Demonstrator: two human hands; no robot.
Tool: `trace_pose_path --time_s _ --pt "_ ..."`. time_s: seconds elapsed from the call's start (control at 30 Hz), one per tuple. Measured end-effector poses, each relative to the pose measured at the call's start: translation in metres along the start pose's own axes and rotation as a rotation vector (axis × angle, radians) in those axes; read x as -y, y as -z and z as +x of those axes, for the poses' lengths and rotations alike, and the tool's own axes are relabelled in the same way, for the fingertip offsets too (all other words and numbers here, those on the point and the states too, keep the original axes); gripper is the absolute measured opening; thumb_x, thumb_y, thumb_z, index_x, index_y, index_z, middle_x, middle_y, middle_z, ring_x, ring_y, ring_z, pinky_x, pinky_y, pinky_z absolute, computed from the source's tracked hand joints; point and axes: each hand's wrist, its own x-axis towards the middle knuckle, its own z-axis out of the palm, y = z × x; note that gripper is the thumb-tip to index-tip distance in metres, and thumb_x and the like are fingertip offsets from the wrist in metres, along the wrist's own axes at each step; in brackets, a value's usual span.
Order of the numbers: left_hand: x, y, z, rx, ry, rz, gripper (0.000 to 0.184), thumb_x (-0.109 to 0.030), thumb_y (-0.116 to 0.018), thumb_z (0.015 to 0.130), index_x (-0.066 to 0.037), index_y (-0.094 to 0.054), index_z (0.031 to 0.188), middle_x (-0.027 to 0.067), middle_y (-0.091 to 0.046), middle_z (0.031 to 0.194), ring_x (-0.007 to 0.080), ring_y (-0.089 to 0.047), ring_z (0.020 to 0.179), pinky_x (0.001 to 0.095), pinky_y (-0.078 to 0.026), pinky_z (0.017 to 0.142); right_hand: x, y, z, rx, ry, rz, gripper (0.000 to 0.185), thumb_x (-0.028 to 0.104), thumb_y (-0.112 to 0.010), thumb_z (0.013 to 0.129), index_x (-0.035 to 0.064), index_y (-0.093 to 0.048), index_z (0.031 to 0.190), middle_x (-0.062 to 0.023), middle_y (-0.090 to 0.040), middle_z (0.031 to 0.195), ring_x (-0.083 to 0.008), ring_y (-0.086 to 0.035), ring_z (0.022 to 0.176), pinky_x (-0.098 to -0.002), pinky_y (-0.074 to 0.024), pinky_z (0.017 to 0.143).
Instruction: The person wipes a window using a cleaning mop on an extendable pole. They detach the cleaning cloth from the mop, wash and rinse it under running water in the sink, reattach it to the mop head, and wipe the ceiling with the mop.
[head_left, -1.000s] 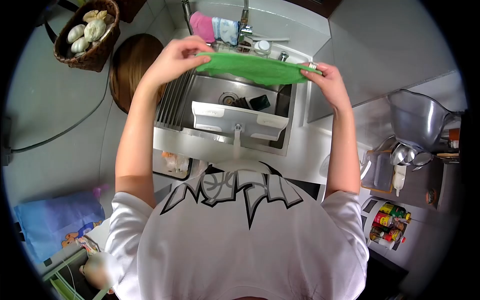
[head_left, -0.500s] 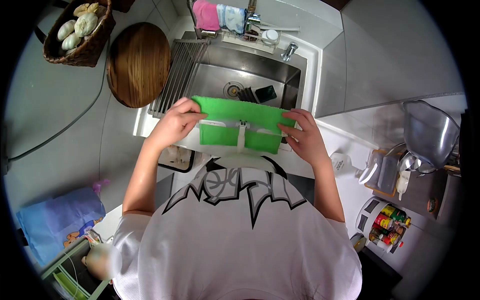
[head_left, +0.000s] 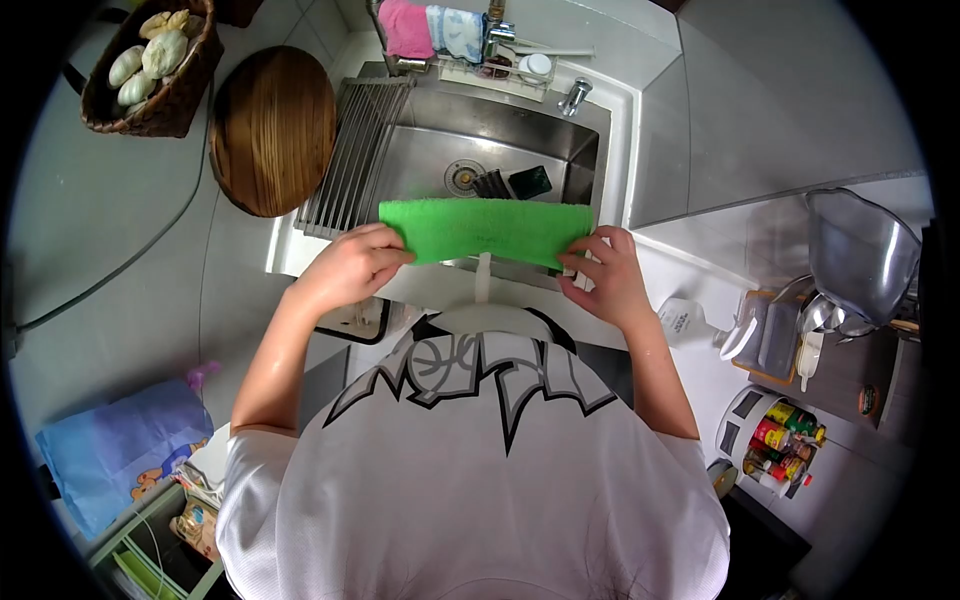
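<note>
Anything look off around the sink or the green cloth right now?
Nothing clearly stands out. The green cloth spans from the left hand to the right hand with no visible tear. I see no spill around the sink. The dark block near the drain looks ordinary there.

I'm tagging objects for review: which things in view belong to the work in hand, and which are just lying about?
In the work:
green cloth, gripped by left hand and right hand
white rod, probably

Lying about:
round wooden board
basket of garlic
pink cloth
blue bag
</note>
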Motion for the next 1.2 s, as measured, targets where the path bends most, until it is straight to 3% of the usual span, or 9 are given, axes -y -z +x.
trace_pose_path --time_s 0.13,0.23,0.27,0.37,0.4,0.53,0.83,1.13,1.2 --pt "0.0 0.011 0.001 0.107 0.093 -0.13 0.022 -0.005 -0.072 0.071 -0.004 -0.069 0.093 0.008 -0.058 0.092 0.0237 -0.059 0.085 0.034 -0.05 0.068 -0.01 -0.005 0.01 -0.094 -0.039 0.012 0.035 0.015 -0.077 0.063 0.0112 -0.068 0.096 -0.0038 -0.058 0.098 -0.0278 -0.049 0.097 -0.039 -0.0417 0.084" --pt "-0.005 0.02 0.026 -0.168 0.207 -0.113 0.029 -0.008 -0.074 0.072 -0.005 -0.068 0.1 0.0105 -0.059 0.103 0.0245 -0.061 0.091 0.0332 -0.05 0.074 0.002 -0.006 0.04 -0.24 -0.123 0.033 0.042 0.017 -0.077 0.065 0.0116 -0.064 0.105 -0.0066 -0.056 0.11 -0.0303 -0.049 0.103 -0.0424 -0.0412 0.088" --pt "-0.001 0.02 0.034 -0.158 0.21 -0.052 0.033 -0.014 -0.071 0.077 -0.007 -0.065 0.108 0.0156 -0.056 0.116 0.0273 -0.059 0.101 0.0329 -0.05 0.076 0.005 -0.003 0.048 -0.194 -0.084 -0.013 0.044 0.018 -0.077 0.066 0.0108 -0.063 0.107 -0.007 -0.055 0.113 -0.0311 -0.048 0.106 -0.0428 -0.0404 0.09" --pt "0.038 -0.013 0.036 -0.132 0.143 -0.142 0.04 -0.01 -0.071 0.076 -0.003 -0.061 0.114 0.0135 -0.06 0.112 0.0265 -0.061 0.091 0.0308 -0.049 0.078 0.005 0.003 0.062 -0.068 0.014 -0.103 0.046 0.021 -0.076 0.068 0.0088 -0.06 0.11 -0.0082 -0.053 0.119 -0.0326 -0.046 0.114 -0.0434 -0.038 0.097" --pt "0.04 -0.009 0.037 0.106 0.286 -0.34 0.036 -0.012 -0.07 0.078 0.0 -0.061 0.111 0.0144 -0.063 0.103 0.0278 -0.062 0.086 0.0319 -0.049 0.076 0.002 0.003 0.063 -0.036 0.023 -0.1 0.046 0.021 -0.076 0.068 0.0082 -0.06 0.11 -0.0085 -0.054 0.119 -0.0328 -0.045 0.116 -0.0431 -0.037 0.098" --pt "0.028 -0.01 0.036 0.015 0.272 -0.323 0.029 -0.015 -0.067 0.08 0.001 -0.063 0.104 0.0159 -0.064 0.093 0.0294 -0.063 0.081 0.0359 -0.049 0.069 -0.003 0.008 0.063 0.081 -0.005 -0.026 0.04 0.022 -0.072 0.073 0.0072 -0.062 0.108 -0.0091 -0.059 0.112 -0.0301 -0.048 0.113 -0.0413 -0.035 0.101" --pt "0.014 0.01 0.062 0.139 0.201 -0.007 0.021 -0.012 -0.063 0.08 0.004 -0.063 0.095 0.021 -0.064 0.082 0.0395 -0.061 0.076 0.0426 -0.049 0.069 -0.011 0.005 0.092 0.572 -0.075 -0.151 0.027 0.016 -0.06 0.083 0.0029 -0.061 0.107 -0.0139 -0.062 0.097 -0.0328 -0.061 0.09 -0.0425 -0.0504 0.078" --pt "0.014 0.03 0.075 0.386 0.155 0.036 0.02 -0.011 -0.059 0.08 0.007 -0.062 0.09 0.0224 -0.063 0.08 0.0404 -0.061 0.077 0.0442 -0.05 0.072 -0.015 0.004 0.094 0.606 0.015 -0.151 0.018 0.013 -0.057 0.084 0.0015 -0.058 0.098 -0.0131 -0.061 0.095 -0.0331 -0.062 0.087 -0.0434 -0.0513 0.074" --pt "0.011 0.026 0.083 0.439 0.163 0.195 0.019 -0.009 -0.059 0.077 0.006 -0.061 0.087 0.0227 -0.063 0.077 0.0397 -0.062 0.076 0.0446 -0.051 0.07 -0.011 0.002 0.096 0.597 0.06 -0.207 0.018 0.01 -0.056 0.083 0.0009 -0.058 0.098 -0.0132 -0.061 0.094 -0.0325 -0.062 0.086 -0.0429 -0.0517 0.073"
